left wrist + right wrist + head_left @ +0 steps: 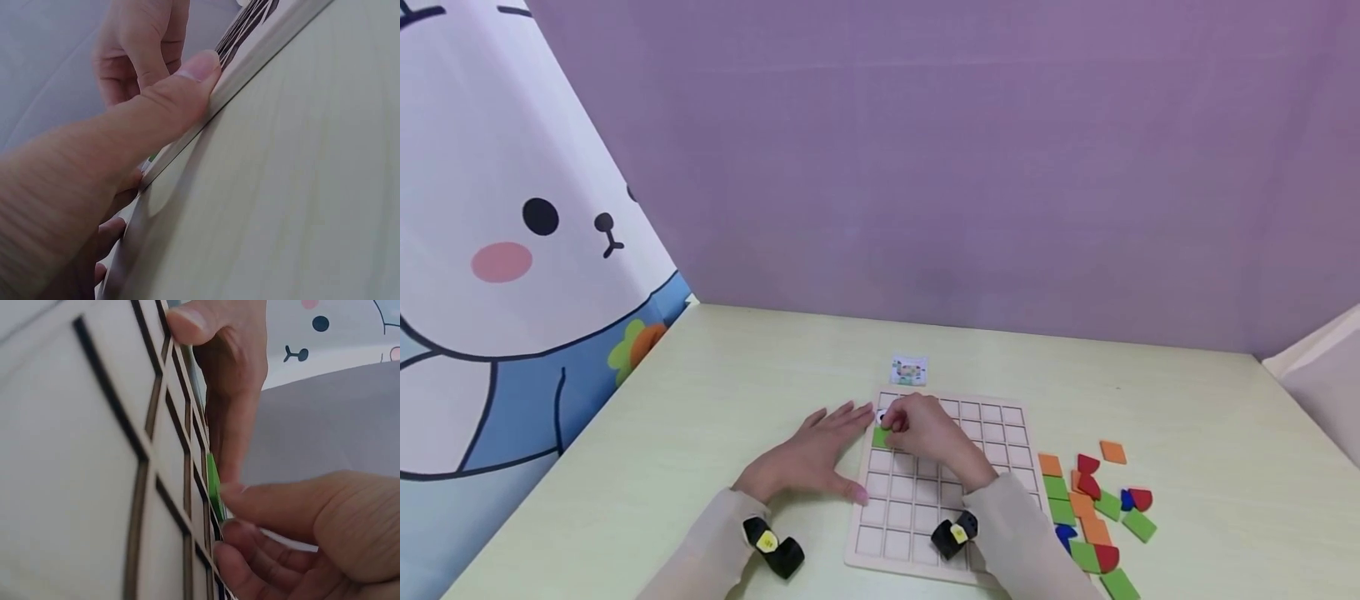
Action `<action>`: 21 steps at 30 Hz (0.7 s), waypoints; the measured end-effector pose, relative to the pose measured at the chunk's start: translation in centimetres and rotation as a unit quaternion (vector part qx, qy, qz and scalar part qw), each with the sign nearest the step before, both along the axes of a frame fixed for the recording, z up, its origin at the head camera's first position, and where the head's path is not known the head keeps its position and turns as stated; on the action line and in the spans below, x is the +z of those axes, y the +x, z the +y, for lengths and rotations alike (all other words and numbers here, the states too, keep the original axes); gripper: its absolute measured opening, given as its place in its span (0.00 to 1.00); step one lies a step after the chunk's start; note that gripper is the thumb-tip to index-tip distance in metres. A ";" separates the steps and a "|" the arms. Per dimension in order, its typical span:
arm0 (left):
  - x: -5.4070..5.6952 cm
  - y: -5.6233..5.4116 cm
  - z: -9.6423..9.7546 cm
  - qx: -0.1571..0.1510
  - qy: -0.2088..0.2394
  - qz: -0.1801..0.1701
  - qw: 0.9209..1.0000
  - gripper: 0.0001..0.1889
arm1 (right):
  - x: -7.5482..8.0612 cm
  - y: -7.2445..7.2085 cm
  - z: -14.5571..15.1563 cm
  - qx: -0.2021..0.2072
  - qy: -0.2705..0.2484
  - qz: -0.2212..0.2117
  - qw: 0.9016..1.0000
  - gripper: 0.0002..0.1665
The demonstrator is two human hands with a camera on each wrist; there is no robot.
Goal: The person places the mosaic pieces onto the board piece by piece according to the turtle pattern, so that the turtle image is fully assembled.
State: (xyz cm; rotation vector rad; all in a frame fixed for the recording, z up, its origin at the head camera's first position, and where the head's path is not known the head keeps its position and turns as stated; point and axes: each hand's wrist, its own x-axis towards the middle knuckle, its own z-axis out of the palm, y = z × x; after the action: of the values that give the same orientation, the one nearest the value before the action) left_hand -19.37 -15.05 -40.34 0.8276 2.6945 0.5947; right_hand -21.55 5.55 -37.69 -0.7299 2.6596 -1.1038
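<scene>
In the head view, we see a pale gridded board [897,515] lying on the bench [760,354] in the lower centre of the frame. The left hand [812,454] sits at the board's left edge, its fingers spread and extended, gripping nothing. The right hand [925,429] reaches over the upper left of the grid with its fingers curled, close by a white piece with a black mark [881,415] and a green tile [880,437]; we cannot tell whether it pinches either. A small printed card [909,371] lies just above the board, and loose orange, green, red and blue pieces [1082,504] are scattered at the lower right. In the left wrist view, we find the left thumb resting on the board's edge near the centre, its other fingers at the lower left, and the right hand at the upper left, fingers bent. In the right wrist view, the grid fills the left side; the green tile stands edge-on right of centre beside the right thumb, and the left hand shows at the upper centre, its thumb against the board's edge.
</scene>
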 end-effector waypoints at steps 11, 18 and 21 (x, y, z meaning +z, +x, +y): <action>-0.6 -0.1 -0.4 -0.001 0.005 0.010 1.000 0.58 | 1.0 -0.4 2.4 -0.017 -0.001 -0.002 1.000 0.07; -0.8 -0.2 -0.6 0.001 0.004 0.016 1.000 0.59 | 1.9 0.1 4.2 -0.023 0.009 0.006 1.000 0.07; -0.7 -0.2 -0.6 -0.001 0.006 0.017 1.000 0.59 | 2.1 0.4 5.2 -0.028 0.016 0.004 0.999 0.07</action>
State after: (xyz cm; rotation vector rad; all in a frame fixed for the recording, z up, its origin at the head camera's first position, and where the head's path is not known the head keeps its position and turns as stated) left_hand -19.56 -15.61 -41.05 0.8500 2.7239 0.6018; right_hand -21.16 10.77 -35.63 -0.6604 2.7135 -1.0709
